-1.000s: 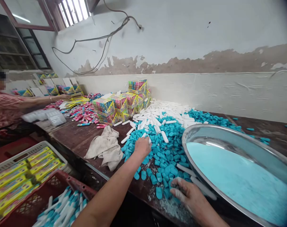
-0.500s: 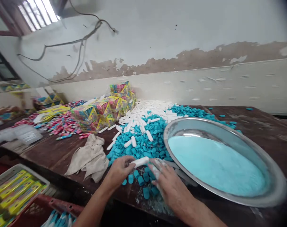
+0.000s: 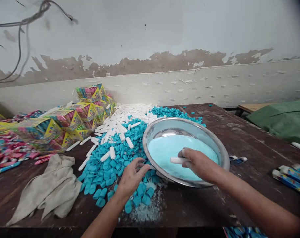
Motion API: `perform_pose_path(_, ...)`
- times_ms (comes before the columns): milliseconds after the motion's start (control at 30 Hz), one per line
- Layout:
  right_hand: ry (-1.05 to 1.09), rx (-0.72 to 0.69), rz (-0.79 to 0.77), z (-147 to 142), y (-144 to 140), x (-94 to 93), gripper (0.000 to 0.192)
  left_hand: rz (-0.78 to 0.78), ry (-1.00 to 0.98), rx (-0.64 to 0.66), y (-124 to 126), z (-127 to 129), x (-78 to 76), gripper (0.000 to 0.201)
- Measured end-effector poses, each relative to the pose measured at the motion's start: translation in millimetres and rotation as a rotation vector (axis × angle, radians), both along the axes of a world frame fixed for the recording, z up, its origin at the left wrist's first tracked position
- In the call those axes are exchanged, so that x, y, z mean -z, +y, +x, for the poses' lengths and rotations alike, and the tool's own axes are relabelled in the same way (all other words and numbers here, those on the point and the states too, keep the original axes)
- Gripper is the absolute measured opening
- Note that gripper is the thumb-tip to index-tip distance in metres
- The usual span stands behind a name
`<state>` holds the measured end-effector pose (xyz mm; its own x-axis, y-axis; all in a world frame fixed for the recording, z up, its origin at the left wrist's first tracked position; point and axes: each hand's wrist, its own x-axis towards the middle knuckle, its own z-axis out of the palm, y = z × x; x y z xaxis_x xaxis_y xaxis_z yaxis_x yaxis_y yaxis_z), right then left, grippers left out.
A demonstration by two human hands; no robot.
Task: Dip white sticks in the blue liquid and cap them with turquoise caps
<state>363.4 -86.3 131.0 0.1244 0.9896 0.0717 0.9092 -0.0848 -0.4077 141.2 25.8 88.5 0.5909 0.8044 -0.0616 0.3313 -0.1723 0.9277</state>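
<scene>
My right hand (image 3: 198,163) holds a white plastic tube (image 3: 177,160) over the blue powder (image 3: 164,150) in a wide metal basin (image 3: 221,153). My left hand (image 3: 131,177) rests on the heap of blue caps (image 3: 110,163) beside the basin's left rim, fingers curled on the caps; what it grips, if anything, is hidden. More white tubes (image 3: 120,125) lie scattered among the caps and piled behind them.
A beige rag (image 3: 46,190) lies at the front left of the dark wooden table (image 3: 239,132). Stacked colourful boxes (image 3: 65,122) and pink packets (image 3: 8,155) fill the left. Spilled powder (image 3: 146,213) sits near the front edge. Green cloth (image 3: 283,120) and wrapped packets (image 3: 290,175) lie right.
My right hand took the white tube from my left hand and carried it over the basin. My left hand dropped back onto the caps. My view swung right.
</scene>
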Motion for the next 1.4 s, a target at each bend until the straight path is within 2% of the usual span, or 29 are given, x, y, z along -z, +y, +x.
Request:
perform_pose_path(67,-0.056,-0.019,-0.112,17.3,8.3,3.6,0.020,-0.091,-0.043,0.031,6.9,15.4,5.4,0.046)
perform_pose_path(167,-0.211,-0.091,-0.222,26.7,22.9,14.3,0.023,-0.212,-0.139,0.068,10.1,32.3,11.5,0.040)
perform_pose_path(267,-0.412,-0.148,-0.247,26.8,38.7,20.0,0.023,-0.300,-0.205,0.075,9.4,38.0,14.5,0.038)
perform_pose_path(367,-0.443,-0.150,-0.296,22.1,52.2,23.5,0.022,-0.344,-0.219,0.077,9.4,37.5,15.9,0.037)
perform_pose_path(500,-0.360,-0.157,-0.330,5.1,64.8,35.6,0.020,-0.364,-0.237,0.075,10.3,37.1,18.2,0.037)
perform_pose_path(633,-0.191,-0.210,-0.326,-7.1,75.3,48.3,0.016,-0.361,-0.249,0.049,9.5,37.8,20.8,0.038)
perform_pose_path(733,-0.061,-0.270,-0.305,1.0,79.2,49.4,0.017,-0.359,-0.252,0.054,9.0,37.4,21.9,0.038)
perform_pose_path(900,0.290,-0.316,-0.291,31.4,74.0,37.1,0.016,-0.349,-0.237,0.069,9.6,36.4,20.9,0.039)
perform_pose_path(933,0.260,-0.302,-0.292,35.0,72.3,34.7,0.016,-0.348,-0.235,0.077,9.8,36.3,20.7,0.039)
perform_pose_path(1000,0.033,-0.249,-0.302,36.2,69.3,32.5,0.013,-0.344,-0.236,0.089,10.3,36.3,20.7,0.039)
perform_pose_path(1067,-0.178,-0.199,-0.301,28.9,67.5,34.8,0.013,-0.339,-0.242,0.088,10.5,36.5,21.4,0.039)
perform_pose_path(1133,-0.259,-0.173,-0.286,16.1,67.2,41.0,0.019,-0.337,-0.240,0.083,10.5,36.8,22.3,0.038)
perform_pose_path(1200,-0.201,-0.170,-0.234,3.2,69.0,48.0,0.023,-0.339,-0.232,0.076,10.3,36.9,22.6,0.037)
perform_pose_path(1300,0.022,-0.177,-0.178,-5.3,75.8,53.2,0.019,-0.337,-0.227,0.071,10.1,36.9,22.5,0.036)
perform_pose_path(1400,0.273,-0.273,-0.256,3.4,82.3,48.1,0.007,-0.334,-0.243,0.087,10.3,36.6,22.7,0.036)
